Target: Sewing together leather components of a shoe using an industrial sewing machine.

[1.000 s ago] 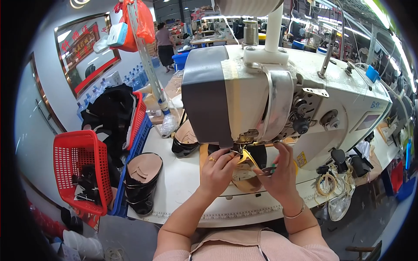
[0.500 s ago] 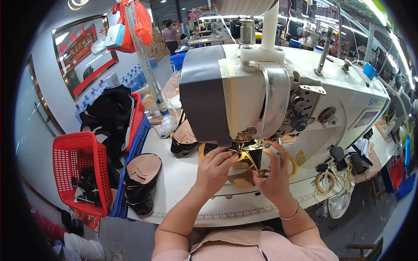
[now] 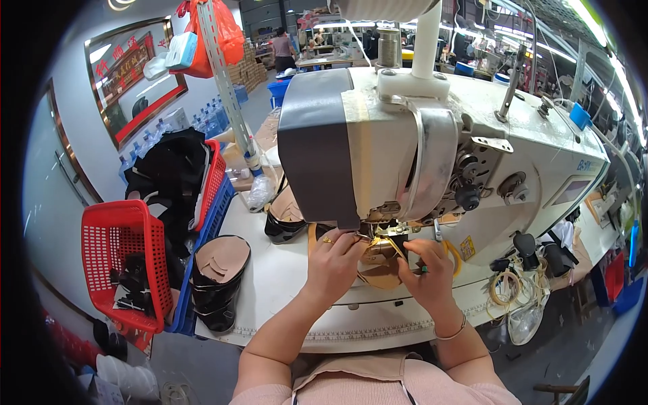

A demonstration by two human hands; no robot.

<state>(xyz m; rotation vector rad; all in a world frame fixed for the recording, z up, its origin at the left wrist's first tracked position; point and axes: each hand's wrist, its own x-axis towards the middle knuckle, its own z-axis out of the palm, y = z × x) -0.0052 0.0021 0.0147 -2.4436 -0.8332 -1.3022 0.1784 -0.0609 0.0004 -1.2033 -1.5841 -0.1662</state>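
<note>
Under the head of a white sewing machine (image 3: 378, 148), beside its needle area, lies a shoe upper piece (image 3: 381, 278) with a tan lining. My left hand (image 3: 332, 264) is closed on its left edge, fingertips close to the presser foot. My right hand (image 3: 430, 273) has its thumb and bent fingers closed at the right edge of the same piece. The machine head and my fingers hide part of the work. Glossy black shoe uppers with tan linings stand in a stack (image 3: 219, 283) to the left, and another stack (image 3: 285, 214) stands behind my left hand.
A red basket (image 3: 128, 263) of black scraps and a blue crate (image 3: 219, 206) stand at the left. A metal post (image 3: 226, 74) rises beside the machine. Tape rolls (image 3: 505, 285) and cords hang at the table's right edge. A person (image 3: 283, 48) stands far off.
My right hand has come lower and its raised fingers have bent in toward the work. A metal tool seen by its fingers no longer shows there. My left hand stays nearly in place.
</note>
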